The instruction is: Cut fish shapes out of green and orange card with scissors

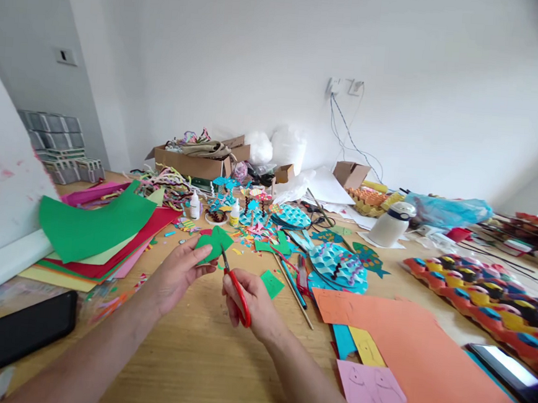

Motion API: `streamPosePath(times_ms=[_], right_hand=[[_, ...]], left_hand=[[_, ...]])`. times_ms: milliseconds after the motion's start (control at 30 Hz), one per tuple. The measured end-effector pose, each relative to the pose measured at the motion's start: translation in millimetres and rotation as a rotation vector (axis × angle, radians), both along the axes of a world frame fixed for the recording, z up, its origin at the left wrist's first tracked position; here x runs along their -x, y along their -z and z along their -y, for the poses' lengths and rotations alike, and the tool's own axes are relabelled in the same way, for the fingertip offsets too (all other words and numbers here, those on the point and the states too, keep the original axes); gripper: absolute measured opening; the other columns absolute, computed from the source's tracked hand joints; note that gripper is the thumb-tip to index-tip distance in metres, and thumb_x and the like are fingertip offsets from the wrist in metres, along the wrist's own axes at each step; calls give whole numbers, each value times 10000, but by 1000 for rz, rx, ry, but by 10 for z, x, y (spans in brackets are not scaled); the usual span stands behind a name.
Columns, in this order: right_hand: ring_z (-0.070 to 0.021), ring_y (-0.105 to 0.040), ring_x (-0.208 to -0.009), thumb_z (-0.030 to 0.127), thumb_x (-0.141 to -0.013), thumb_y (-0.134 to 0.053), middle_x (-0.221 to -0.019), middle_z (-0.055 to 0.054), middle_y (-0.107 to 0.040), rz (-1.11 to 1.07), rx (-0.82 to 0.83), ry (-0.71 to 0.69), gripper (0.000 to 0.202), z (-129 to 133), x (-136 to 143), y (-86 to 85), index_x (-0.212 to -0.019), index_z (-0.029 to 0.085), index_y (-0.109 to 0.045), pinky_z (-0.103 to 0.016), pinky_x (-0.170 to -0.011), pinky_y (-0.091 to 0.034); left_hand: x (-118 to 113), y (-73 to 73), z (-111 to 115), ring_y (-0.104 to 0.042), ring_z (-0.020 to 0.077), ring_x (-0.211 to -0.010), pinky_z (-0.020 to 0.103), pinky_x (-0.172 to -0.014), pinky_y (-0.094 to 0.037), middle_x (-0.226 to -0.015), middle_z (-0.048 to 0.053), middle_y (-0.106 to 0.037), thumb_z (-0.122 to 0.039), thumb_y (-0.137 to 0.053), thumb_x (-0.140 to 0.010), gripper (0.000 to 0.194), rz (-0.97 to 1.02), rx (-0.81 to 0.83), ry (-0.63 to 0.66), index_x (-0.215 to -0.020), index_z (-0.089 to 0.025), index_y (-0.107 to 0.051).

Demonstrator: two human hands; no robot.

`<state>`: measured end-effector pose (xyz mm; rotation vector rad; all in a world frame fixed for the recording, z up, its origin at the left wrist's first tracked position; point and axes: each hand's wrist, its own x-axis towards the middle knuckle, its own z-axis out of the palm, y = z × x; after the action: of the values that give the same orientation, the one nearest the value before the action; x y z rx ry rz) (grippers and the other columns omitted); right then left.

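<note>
My left hand pinches a piece of green paper above the middle of the table. My right hand has its fingers in the red handles of a pair of scissors. The blades point up and away and meet the right edge of the green paper; whether they are parted is hard to see. A small green square lies on the table just right of the scissors. Green offcuts and tiny coloured scraps are strewn beyond my hands.
Coloured paper sheets are stacked at left, near a black phone. Orange paper and pink paper with drawings lie at right. A painted egg tray, a white bottle, glue bottles and a cardboard box stand farther off.
</note>
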<state>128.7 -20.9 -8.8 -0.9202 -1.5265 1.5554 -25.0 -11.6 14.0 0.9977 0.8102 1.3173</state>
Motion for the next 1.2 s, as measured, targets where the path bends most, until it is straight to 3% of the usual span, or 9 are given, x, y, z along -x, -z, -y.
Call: streamPosePath(times_ms=[300,567,800,1200], right_hand=[[-51,-345,-261,577,-745,-519,-341,97,-396,-8,-15,-11,417,-20,6,42,-629,183,-447,-165,-304,-234],[-47,-340,-320,546,-784,-501,-380,93,-377,103,-92,36,403,-46,-15,72,-636,176,-452,-172,-347,-234],[-52,-358,-293,540,-785,-502,-380,95,-376,115,-45,31,395,-43,-8,64,-632,181,-447,-165,-313,-237],[-52,-328,-360,407,-821,-486,-403,87,-356,186,-108,43,308,-85,-19,121,-620,177,-448,-184,-383,-234]], left_hand=[[-98,36,-68,-529,95,-619,202,-593,-453,-702,-28,-627,-255,-723,-656,153,-1,-43,-152,-770,-180,-653],[-20,-46,-132,-529,98,-621,219,-627,-441,-706,-38,-621,-253,-719,-641,153,-130,-49,-89,-756,-180,-650],[19,-69,-169,-553,116,-633,243,-641,-443,-723,-21,-646,-262,-716,-623,169,-191,-22,-56,-750,-171,-651],[43,-23,-147,-523,114,-629,239,-614,-446,-694,-22,-609,-290,-716,-629,170,-184,-29,-61,-709,-169,-628]])
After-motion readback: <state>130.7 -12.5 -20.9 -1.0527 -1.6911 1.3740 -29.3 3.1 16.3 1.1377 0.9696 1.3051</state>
